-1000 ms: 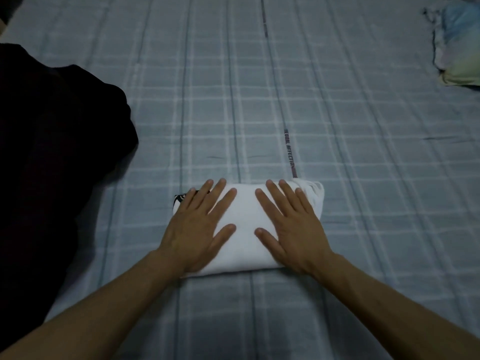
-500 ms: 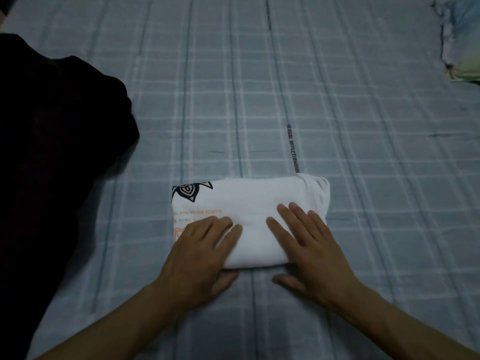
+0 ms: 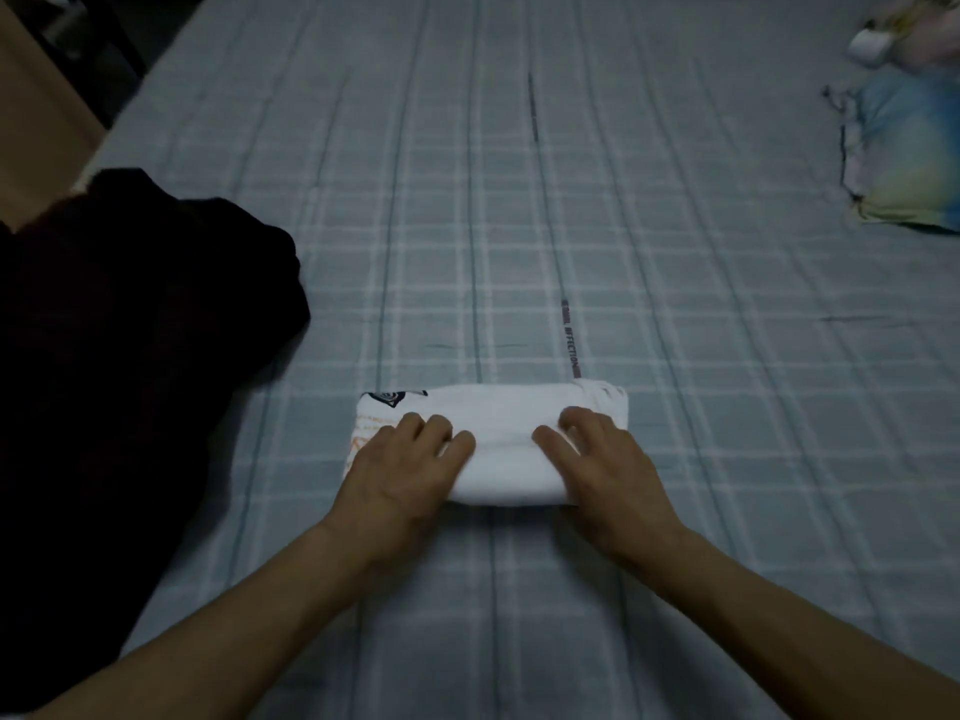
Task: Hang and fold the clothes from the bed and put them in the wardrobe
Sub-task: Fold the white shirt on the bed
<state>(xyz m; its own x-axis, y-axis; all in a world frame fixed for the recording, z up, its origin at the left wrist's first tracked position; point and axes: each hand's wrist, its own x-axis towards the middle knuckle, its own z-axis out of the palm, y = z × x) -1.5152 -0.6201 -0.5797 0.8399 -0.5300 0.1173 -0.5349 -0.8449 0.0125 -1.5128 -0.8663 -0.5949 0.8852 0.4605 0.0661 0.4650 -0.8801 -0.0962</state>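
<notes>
A folded white T-shirt [image 3: 498, 433] with a dark print at its far left corner lies on the blue checked bed sheet [image 3: 519, 226]. My left hand [image 3: 400, 470] grips its near left edge, fingers curled over the top and thumb underneath. My right hand [image 3: 608, 465] grips the near right edge in the same way. The near edge of the shirt is lifted and rolled towards the far side. A heap of dark clothing [image 3: 114, 356] lies on the bed at the left.
A pastel pillow [image 3: 904, 153] lies at the far right of the bed, with a small white object [image 3: 870, 46] behind it. A wooden board [image 3: 36, 111] stands beyond the bed's left edge. Bare sheet stretches beyond the shirt.
Both hands slid from lying flat on the shirt back to its near edge, curled round it and lifted that edge over towards the far side.
</notes>
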